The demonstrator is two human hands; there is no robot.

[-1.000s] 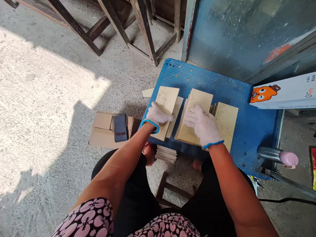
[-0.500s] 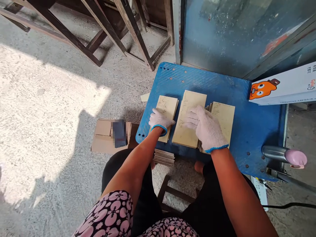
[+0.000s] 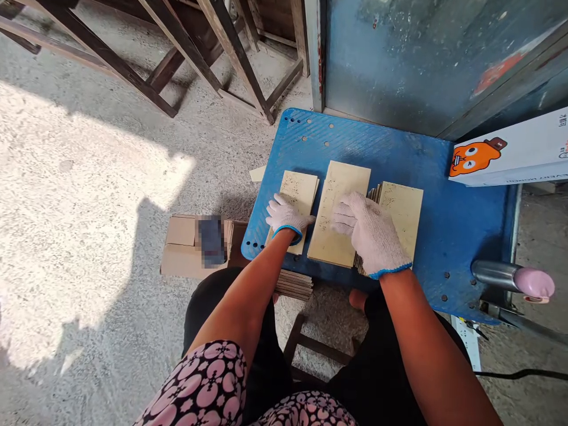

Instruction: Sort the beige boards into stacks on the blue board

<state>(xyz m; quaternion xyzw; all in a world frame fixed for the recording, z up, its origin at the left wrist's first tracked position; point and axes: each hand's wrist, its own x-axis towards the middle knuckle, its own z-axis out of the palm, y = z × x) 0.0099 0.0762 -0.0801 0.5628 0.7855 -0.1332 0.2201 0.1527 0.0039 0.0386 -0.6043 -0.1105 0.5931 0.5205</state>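
Both hands wear whitish knit gloves with blue cuffs. My left hand lies with spread fingers on the left stack of thin pale boards, partly covering it. Over the lower right part of the middle stack of boards is my right hand. Its fingers lie bent slightly across the top board, and nothing shows in them; the thumb side is partly hidden. A right stack of boards sits beside that hand, its left part covered by the glove. Small dark specks dot the top boards.
The stacks lie on a blue table. A white box and a pink-lidded metal bottle stand at its right. More boards are below the front edge. A phone lies on cardboard; wooden frames stand behind.
My right hand's fingers, blurred by motion before, now show sharply at nearly the same place on the middle stack. My left hand stays on its stack. The view has shifted slightly.
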